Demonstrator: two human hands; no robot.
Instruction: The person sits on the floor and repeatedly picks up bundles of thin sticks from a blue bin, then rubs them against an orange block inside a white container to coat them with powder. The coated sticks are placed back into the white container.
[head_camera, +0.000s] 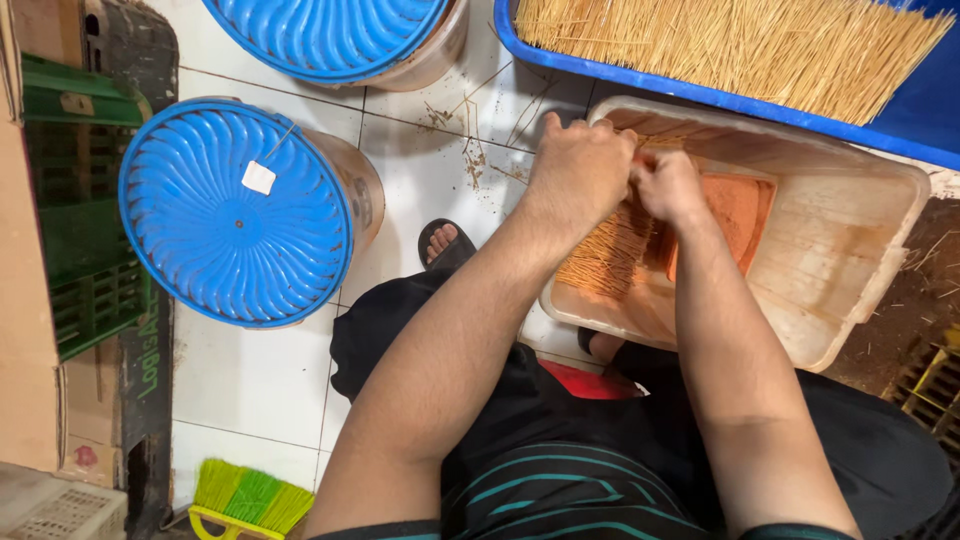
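Note:
My left hand (580, 170) and my right hand (668, 185) are closed side by side on a bundle of thin orange-dusted sticks (610, 255). The bundle hangs down inside a pale plastic tub (850, 230), fanned out below my fists. Orange powder (745, 205) lies on the tub's floor to the right of my hands. The tops of the sticks are hidden inside my grip.
A blue tray (930, 95) heaped with bare pale sticks (740, 45) sits behind the tub. Two containers with blue ribbed lids (235, 215) (325, 35) stand on the white tiled floor at left. Green crates (75, 200) line the left side; a green brush (245, 498) lies below. My sandalled foot (445, 243) shows.

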